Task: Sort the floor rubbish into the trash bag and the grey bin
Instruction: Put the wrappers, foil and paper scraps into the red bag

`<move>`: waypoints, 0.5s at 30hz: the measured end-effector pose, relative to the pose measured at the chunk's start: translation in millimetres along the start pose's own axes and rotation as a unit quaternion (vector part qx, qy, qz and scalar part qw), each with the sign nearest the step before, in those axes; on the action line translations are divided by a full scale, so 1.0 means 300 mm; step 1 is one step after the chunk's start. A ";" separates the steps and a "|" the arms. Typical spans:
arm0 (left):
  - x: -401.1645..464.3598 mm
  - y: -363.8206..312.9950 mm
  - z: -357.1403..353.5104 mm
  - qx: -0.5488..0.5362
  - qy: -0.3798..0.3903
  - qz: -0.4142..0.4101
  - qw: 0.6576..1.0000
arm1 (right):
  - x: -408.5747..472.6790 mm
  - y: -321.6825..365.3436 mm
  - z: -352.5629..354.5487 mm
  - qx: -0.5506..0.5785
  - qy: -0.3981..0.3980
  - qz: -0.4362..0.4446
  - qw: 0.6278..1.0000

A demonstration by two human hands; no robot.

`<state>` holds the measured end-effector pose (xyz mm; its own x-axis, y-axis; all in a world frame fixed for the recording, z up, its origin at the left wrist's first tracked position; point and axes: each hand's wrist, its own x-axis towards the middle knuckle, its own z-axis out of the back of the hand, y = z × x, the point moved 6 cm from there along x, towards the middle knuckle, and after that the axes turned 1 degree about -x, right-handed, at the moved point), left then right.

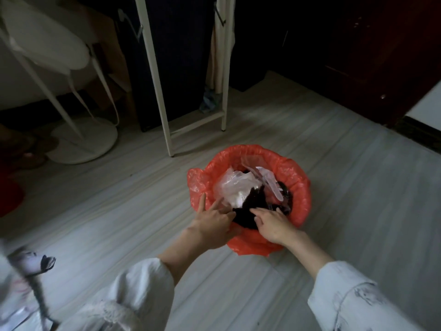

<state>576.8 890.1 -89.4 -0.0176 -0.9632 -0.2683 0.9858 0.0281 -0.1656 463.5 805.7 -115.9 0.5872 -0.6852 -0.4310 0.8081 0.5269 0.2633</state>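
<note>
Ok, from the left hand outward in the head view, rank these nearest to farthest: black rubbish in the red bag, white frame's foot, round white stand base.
From the left hand:
1. Black rubbish, right beside the fingers, inside the red bag.
2. White frame's foot, up and slightly left.
3. Round white stand base, far left.

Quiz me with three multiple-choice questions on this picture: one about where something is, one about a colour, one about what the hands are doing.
1. Where does the lined bin stand?
A. on the grey floor
B. on a chair
C. on a shelf

2. What colour is the trash bag?
A. blue
B. orange-red
C. green

3. What are the hands doing?
A. hanging at the sides
B. holding a broom
C. reaching into the bag

Answers:
1 A, the floor lies all round it.
2 B, the trash bag is orange-red.
3 C, the left hand and right hand press on the rubbish inside.
</note>
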 end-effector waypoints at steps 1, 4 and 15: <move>-0.010 0.010 -0.003 0.003 0.003 0.000 1.000 | 0.012 -0.003 -0.005 -0.026 0.022 -0.012 0.999; -0.039 0.036 -0.006 0.018 0.004 0.000 1.000 | 0.042 0.019 -0.007 -0.072 0.078 -0.027 0.994; 0.008 0.013 -0.026 0.071 -0.021 -0.030 0.997 | 0.077 0.045 -0.076 0.038 0.186 -0.075 0.979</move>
<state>579.3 889.9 -98.1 -0.0725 -0.9726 -0.2210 0.9970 -0.0644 -0.0438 486.9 808.5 -141.8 0.4158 -0.5146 -0.7498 0.8934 0.3856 0.2308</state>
